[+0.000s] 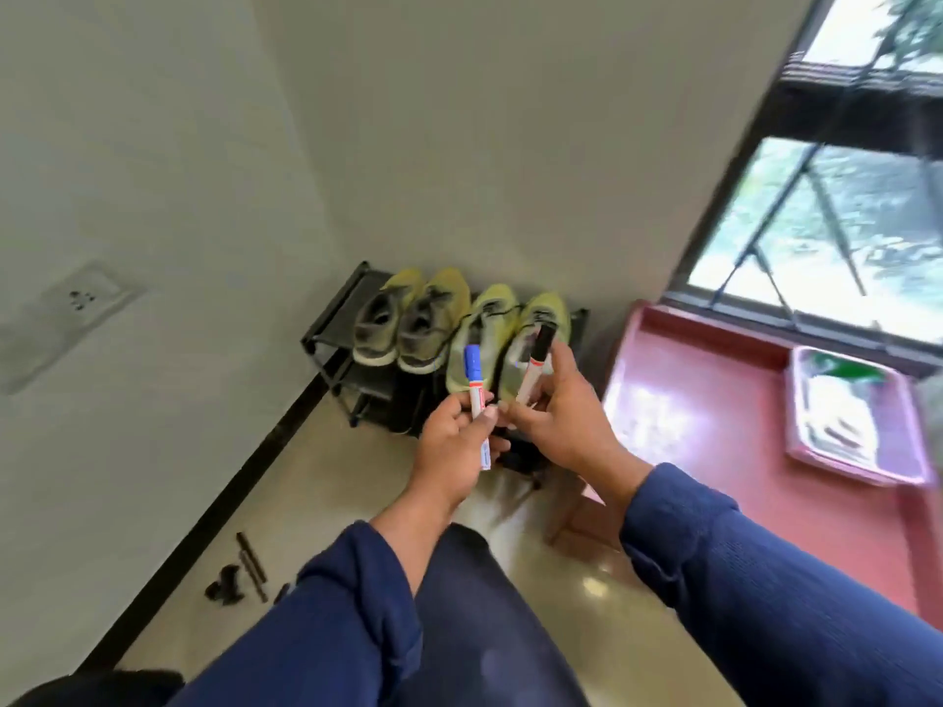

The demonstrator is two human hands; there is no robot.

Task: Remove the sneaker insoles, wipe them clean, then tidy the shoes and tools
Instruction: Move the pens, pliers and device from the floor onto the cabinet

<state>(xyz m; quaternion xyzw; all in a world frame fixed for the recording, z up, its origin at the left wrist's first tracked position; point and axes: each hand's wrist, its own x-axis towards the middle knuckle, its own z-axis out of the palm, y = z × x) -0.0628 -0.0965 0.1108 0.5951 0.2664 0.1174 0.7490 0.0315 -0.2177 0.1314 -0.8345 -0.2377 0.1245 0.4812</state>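
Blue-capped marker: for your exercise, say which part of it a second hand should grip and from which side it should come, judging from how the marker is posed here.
Probably the upper white barrel, just under the blue cap. The blue-capped marker stands nearly upright, cap up, and the left hand grips its lower half, so only the top is free. Come from above or from the left, since the right hand with the black-capped marker crowds the other side.

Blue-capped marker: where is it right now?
In the head view, the blue-capped marker is held upright in the left hand, centre frame, in front of the yellow sneakers on the black rack.
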